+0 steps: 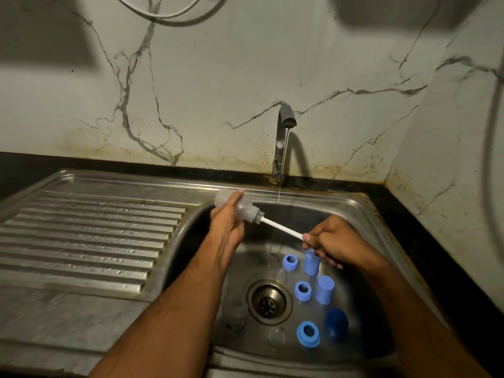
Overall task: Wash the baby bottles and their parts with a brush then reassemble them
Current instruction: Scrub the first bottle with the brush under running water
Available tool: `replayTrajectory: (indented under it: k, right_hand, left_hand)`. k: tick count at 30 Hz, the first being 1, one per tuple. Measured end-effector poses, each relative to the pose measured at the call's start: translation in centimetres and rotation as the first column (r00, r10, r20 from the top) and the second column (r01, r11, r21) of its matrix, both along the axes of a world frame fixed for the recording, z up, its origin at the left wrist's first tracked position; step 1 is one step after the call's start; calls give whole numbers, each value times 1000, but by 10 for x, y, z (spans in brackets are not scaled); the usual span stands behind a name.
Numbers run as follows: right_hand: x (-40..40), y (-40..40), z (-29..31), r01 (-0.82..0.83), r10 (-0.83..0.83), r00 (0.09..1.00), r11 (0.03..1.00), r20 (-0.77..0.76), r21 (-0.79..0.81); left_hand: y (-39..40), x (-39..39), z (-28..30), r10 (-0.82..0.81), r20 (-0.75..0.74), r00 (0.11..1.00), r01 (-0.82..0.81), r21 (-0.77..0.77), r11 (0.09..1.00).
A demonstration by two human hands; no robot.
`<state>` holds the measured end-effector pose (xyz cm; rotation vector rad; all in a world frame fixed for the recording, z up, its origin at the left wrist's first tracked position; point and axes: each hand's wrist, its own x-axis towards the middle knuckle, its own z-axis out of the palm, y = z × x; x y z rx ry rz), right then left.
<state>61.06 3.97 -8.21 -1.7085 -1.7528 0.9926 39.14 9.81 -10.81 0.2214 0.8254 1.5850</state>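
My left hand [227, 225] grips a clear baby bottle [245, 208] held on its side above the sink's left rim. My right hand [334, 241] pinches the white handle of a bottle brush [281, 227]; its grey bristle head sits at the bottle's mouth. In the sink basin [362, 222] lie three blue screw rings [290, 261] [302, 290] [308, 334], two light blue caps [311, 263] [325, 289] and a dark blue cap [336, 323]. A clear nipple [276, 336] and another clear bottle [234, 312] rest near the drain.
The tap [282, 143] runs a thin stream of water into the basin, just right of the bottle. The drain [269, 301] lies in the basin's middle. A ribbed steel draining board [81, 236] stretches to the left. Marble wall stands behind and to the right.
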Motion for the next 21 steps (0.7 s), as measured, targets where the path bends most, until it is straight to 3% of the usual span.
replayTrajectory:
  k: [3,11,15,21]
  right_hand:
    - [-8,2,-4,-24,25,1000,1000,-13,15]
    - [-7,-1,0,-46,46,999,999,-29,5]
    - [0,-2,3,-61,61,997,998,-43,-16]
    - [-9,-2,2,-92,92,995,996,-41,1]
  left_hand:
    - [-4,8,1,-41,-72,997,40,-20,999]
    - [6,-3,-4,-99,35,994,100,-8,995]
    - [8,-11,-4,-25,55,998,28,-43,999]
    - [4,1,-2,-35,-49,998,33,-41,999]
